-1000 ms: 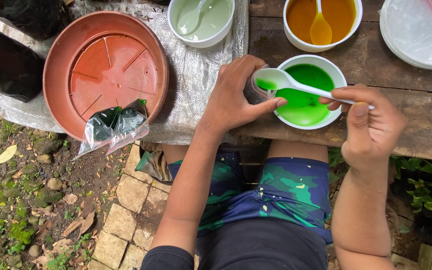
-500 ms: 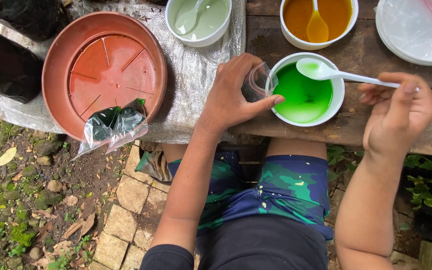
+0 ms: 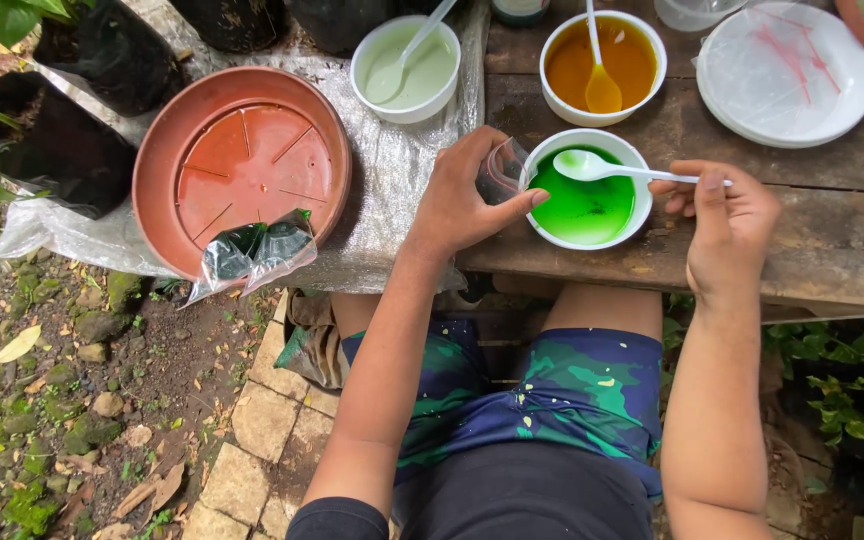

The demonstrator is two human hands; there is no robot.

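Note:
My left hand (image 3: 464, 196) grips a small clear plastic cup (image 3: 501, 170) held against the rim of a white bowl (image 3: 636, 220) of green liquid (image 3: 582, 208) on a worn wooden table (image 3: 832, 240). My right hand (image 3: 724, 215) pinches the handle of a white plastic spoon (image 3: 620, 170), whose head hovers over the green liquid near the cup. A little green shows in the spoon's head.
Behind stand a white bowl of pale green liquid (image 3: 407, 70) with a spoon, a bowl of orange liquid (image 3: 602, 62) with a yellow spoon, and white plates (image 3: 787, 75). A terracotta saucer (image 3: 242, 165) with a dark plastic bag (image 3: 252, 252) lies left on clear sheeting. Black plant bags (image 3: 62, 150) stand beyond.
My right hand lifted the spoon out of the green bowl, swung it right, and has now brought its head back over the bowl near the cup. My left hand stayed put.

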